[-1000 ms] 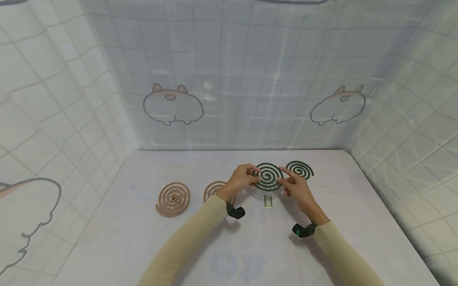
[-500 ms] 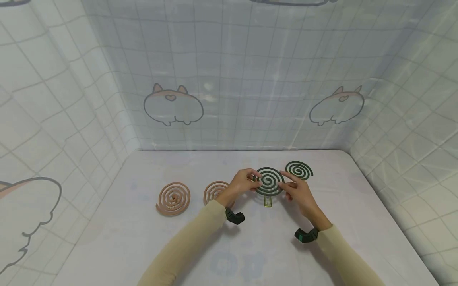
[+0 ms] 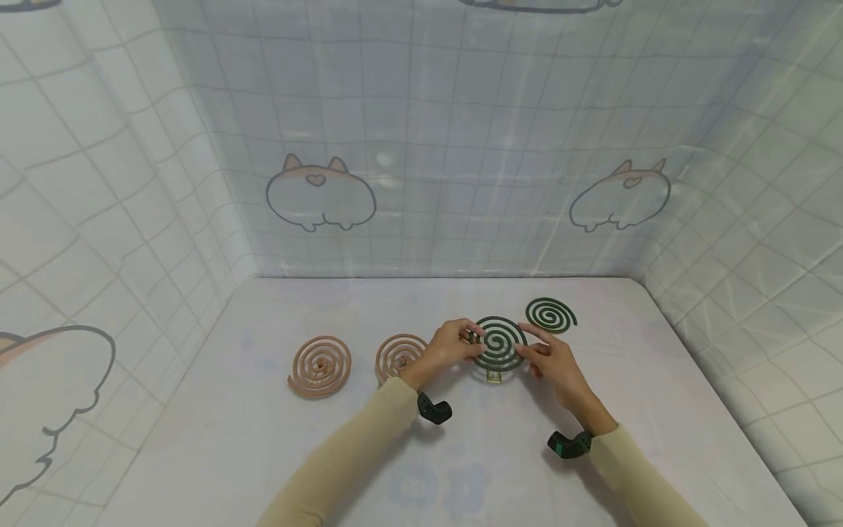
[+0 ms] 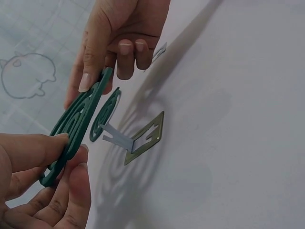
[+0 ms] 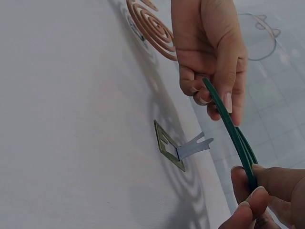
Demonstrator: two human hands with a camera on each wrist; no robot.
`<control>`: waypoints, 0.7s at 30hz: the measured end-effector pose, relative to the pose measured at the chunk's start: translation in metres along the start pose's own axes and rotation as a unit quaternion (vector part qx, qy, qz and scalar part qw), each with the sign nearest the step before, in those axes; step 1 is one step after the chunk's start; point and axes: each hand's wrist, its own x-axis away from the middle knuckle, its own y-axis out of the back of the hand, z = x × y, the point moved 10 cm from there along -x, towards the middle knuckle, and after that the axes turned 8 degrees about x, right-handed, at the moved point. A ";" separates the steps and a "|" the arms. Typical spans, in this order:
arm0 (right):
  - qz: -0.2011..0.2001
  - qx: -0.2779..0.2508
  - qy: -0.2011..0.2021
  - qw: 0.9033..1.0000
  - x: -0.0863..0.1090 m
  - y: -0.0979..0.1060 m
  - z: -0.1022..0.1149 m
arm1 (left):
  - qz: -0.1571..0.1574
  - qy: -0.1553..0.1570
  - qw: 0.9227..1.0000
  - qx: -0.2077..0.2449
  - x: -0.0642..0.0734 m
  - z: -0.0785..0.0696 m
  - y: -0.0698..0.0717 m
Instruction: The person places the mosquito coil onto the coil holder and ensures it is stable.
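Note:
A green mosquito coil point(image 3: 498, 342) is held up between both hands, above the white tabletop. My left hand point(image 3: 448, 348) pinches its left edge between thumb and fingers. At the opposite edge my right hand point(image 3: 556, 369) grips it, thumb on the near face point(image 5: 281, 183). Just below the coil lies a small metal coil stand point(image 4: 158, 133), a flat frame with a forked tongue point(image 5: 194, 147) bent upward. The wrist views show the coil point(image 4: 86, 119) tilted, apart from the fork. In the head view the coil overlaps most of the stand point(image 3: 494, 378).
A second green coil point(image 3: 550, 316) lies at the back right. Two brown coils stand to the left, one point(image 3: 319, 367) in the open and one point(image 3: 402, 355) partly behind my left hand. White sheeting with a grid pattern point(image 3: 435, 146) walls the table at the back and sides.
Both hands have brought the green coil down and toward me, so it now overlaps the stand that showed fully below it before. The other coils have stayed in place.

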 end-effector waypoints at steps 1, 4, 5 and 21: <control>-0.002 0.001 -0.002 1.000 0.000 0.000 -0.001 | 0.001 0.000 1.000 0.002 0.001 0.000 -0.001; -0.005 0.002 -0.010 1.000 0.002 0.001 -0.005 | 0.008 0.005 1.000 0.016 0.003 0.001 -0.003; -0.007 0.003 -0.012 1.000 0.002 0.001 -0.007 | 0.010 0.007 1.000 0.020 0.003 0.001 -0.004; 0.003 -0.002 -0.043 0.999 0.014 -0.001 -0.021 | 0.008 0.006 1.000 0.022 0.010 0.005 -0.010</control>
